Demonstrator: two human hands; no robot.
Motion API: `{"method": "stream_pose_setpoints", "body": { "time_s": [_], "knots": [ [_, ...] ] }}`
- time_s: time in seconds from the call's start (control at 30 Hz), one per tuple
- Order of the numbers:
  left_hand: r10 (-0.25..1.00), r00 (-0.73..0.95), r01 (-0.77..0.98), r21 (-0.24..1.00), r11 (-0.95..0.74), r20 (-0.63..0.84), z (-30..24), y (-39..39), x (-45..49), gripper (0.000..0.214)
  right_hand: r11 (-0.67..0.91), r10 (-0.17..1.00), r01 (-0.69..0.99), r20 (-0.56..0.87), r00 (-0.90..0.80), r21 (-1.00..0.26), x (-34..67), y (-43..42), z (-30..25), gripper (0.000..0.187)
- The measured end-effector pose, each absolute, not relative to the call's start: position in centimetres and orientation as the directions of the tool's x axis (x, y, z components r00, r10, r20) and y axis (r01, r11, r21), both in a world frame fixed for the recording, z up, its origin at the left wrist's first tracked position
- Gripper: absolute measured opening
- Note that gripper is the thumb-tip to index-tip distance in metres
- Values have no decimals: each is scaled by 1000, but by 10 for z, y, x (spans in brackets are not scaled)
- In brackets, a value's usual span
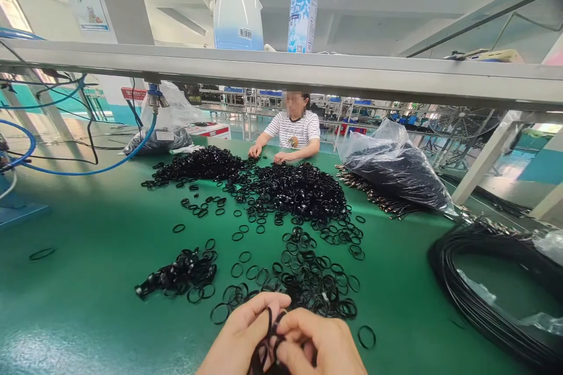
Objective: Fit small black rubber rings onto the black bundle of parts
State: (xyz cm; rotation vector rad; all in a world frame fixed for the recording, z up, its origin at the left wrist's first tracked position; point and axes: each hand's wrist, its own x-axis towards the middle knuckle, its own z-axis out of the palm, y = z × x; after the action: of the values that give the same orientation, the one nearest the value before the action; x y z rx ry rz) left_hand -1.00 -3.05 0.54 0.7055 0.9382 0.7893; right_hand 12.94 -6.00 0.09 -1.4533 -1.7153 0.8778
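Note:
My left hand (240,334) is at the bottom middle, its fingers closed round several thin black rings (263,351). Against it, my right hand (319,337) pinches at the same rings with thumb and fingers. Part of what the fingers hold is hidden between the two hands. Just beyond them lies a loose spread of black rings (308,281) on the green tabletop (109,234). To the left is a smaller clump of rings (182,272). One single ring (366,337) lies flat beside my right hand.
Large heaps of rings (303,190) cover the table's middle. A person (292,129) sits opposite, both hands at the heap. On the right are a bag of black cables (391,173) and a cable coil (457,293). A blue hose (109,170) hangs left, below an overhead shelf (281,67).

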Motion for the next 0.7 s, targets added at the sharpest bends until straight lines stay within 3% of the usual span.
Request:
{"method": "stream_pose_setpoints", "body": {
  "time_s": [0.1, 0.2, 0.33, 0.43, 0.53, 0.63, 0.7],
  "knots": [
    [790, 439, -374, 713, 594, -428, 8, -31, -15, 36, 97, 995, 482, 96, -26, -871, 136, -56, -4, 22],
    [757, 496, -403, 660, 635, -426, 10, -32, -20, 33, 96, 995, 389, 82, -52, -916, 143, -55, -1, 27],
    [786, 500, -333, 756, 563, -365, 5, -29, -22, 26, 105, 993, 521, 115, -14, -847, 146, -56, 10, 23],
    [833, 493, -225, 889, 400, -250, 2, -26, -23, 25, 88, 994, 635, 113, -2, -768, 149, -57, 19, 17],
    [868, 473, -49, 979, 198, -152, 8, -24, -26, 20, 182, 983, 684, 141, -116, -706, 149, -58, 18, 20],
    [878, 464, 119, 991, 64, -112, 18, -28, -29, 17, 389, 919, 689, 208, -335, -612, 142, -64, 0, 27],
    [893, 437, 212, 977, 18, -111, 22, -31, -30, 20, 474, 871, 682, 180, -458, -557, 133, -72, -18, 23]
  ]
}}
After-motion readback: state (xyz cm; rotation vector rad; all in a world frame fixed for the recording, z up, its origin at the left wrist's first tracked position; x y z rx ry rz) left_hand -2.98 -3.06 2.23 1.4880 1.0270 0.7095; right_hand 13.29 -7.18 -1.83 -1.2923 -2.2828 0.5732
